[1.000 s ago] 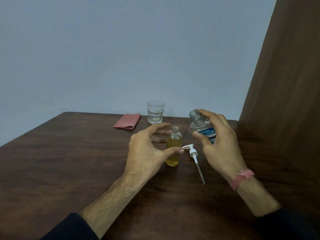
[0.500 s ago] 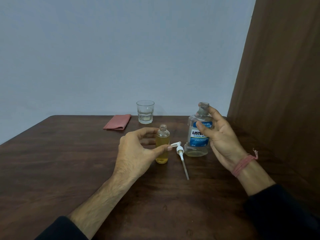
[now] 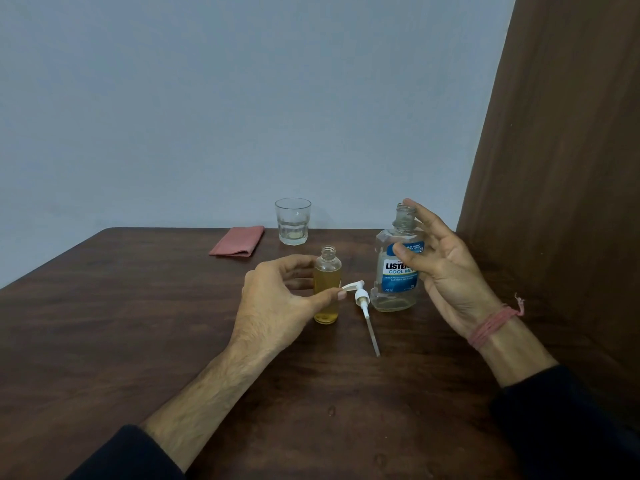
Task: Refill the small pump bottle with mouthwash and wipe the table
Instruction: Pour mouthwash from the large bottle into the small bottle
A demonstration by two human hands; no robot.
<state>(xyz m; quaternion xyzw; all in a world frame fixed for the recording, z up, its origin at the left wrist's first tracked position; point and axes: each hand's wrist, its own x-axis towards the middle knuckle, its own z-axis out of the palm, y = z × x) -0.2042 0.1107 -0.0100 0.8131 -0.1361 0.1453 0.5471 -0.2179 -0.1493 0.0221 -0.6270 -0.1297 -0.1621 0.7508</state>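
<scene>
The small pump bottle [image 3: 327, 271] stands uncapped on the wooden table [image 3: 138, 323], filled about three quarters with yellow liquid. My left hand [image 3: 277, 299] is closed around it, thumb across its front. The white pump head [image 3: 362, 299] with its long tube lies on the table just right of it. The clear mouthwash bottle [image 3: 391, 292], blue label, no cap, nearly empty, stands upright further right. My right hand [image 3: 450, 275] is beside it with fingers spread, thumb in front of the label, fingers behind the neck. A folded red cloth [image 3: 239, 240] lies at the back.
A drinking glass [image 3: 292, 221] with a little clear liquid stands near the table's far edge, behind the small bottle. A brown panel [image 3: 561, 168] rises along the right side of the table. A pale wall lies behind.
My right hand has brought the mouthwash bottle from a tilt to upright on the table and loosened its fingers. My left hand has stayed on the small bottle.
</scene>
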